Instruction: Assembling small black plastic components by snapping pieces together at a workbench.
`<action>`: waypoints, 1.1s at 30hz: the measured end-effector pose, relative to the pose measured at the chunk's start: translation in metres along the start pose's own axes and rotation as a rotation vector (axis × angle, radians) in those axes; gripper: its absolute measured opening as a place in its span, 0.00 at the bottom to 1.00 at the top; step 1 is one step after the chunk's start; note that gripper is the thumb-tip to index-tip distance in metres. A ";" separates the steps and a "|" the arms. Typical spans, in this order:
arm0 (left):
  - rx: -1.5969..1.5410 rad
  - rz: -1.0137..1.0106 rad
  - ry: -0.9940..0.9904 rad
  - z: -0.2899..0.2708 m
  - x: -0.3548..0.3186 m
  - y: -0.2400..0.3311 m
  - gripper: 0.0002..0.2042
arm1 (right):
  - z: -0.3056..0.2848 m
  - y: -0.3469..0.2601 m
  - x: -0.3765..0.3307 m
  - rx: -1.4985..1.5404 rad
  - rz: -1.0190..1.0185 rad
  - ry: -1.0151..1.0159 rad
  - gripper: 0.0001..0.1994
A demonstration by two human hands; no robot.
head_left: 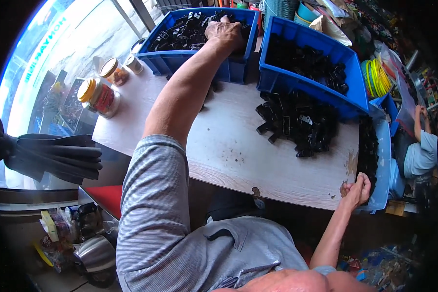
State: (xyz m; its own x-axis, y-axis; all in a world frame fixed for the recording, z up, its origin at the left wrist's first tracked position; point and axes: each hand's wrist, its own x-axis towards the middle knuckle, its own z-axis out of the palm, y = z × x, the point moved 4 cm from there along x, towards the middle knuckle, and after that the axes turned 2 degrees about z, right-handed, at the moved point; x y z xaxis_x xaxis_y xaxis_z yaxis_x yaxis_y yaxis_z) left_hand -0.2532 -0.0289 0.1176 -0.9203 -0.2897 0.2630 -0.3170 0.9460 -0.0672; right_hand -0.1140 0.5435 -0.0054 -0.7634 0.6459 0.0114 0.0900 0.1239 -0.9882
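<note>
My left arm stretches across the table, and my left hand (pixel 224 31) is down in the far blue bin (pixel 199 61) among small black plastic parts (pixel 180 33). Its fingers are curled, and whatever they hold is hidden. By the table's right front corner, my right hand (pixel 357 191) is closed beside a light blue bin (pixel 383 170), which also contains black parts (pixel 367 146). What its fingers hold, if anything, does not show. Between the hands, a loose heap of black parts (pixel 297 121) lies on the pale wooden table (pixel 228 141).
Another blue bin (pixel 306 87), partly filled with black parts, stands behind the heap. Jars, one with a yellow lid (pixel 86 90), sit at the table's left edge. A metal kettle (pixel 95 254) is at lower left. Another person (pixel 421 151) is at far right.
</note>
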 end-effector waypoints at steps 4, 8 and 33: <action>-0.007 -0.005 0.003 0.002 0.002 -0.006 0.21 | 0.001 -0.003 -0.003 -0.001 -0.014 -0.012 0.13; -0.138 0.032 0.024 0.006 0.011 -0.011 0.23 | 0.002 -0.005 -0.003 0.012 -0.023 -0.021 0.13; -0.840 -0.092 0.915 -0.031 -0.109 -0.096 0.14 | 0.001 0.002 0.003 0.072 -0.066 -0.041 0.12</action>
State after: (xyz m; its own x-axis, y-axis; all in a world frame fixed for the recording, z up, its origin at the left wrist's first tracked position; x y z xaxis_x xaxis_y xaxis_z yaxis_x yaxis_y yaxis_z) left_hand -0.1152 -0.0838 0.1250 -0.2976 -0.4715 0.8301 0.1834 0.8251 0.5344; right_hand -0.1169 0.5450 -0.0076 -0.7917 0.6065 0.0726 -0.0071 0.1097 -0.9939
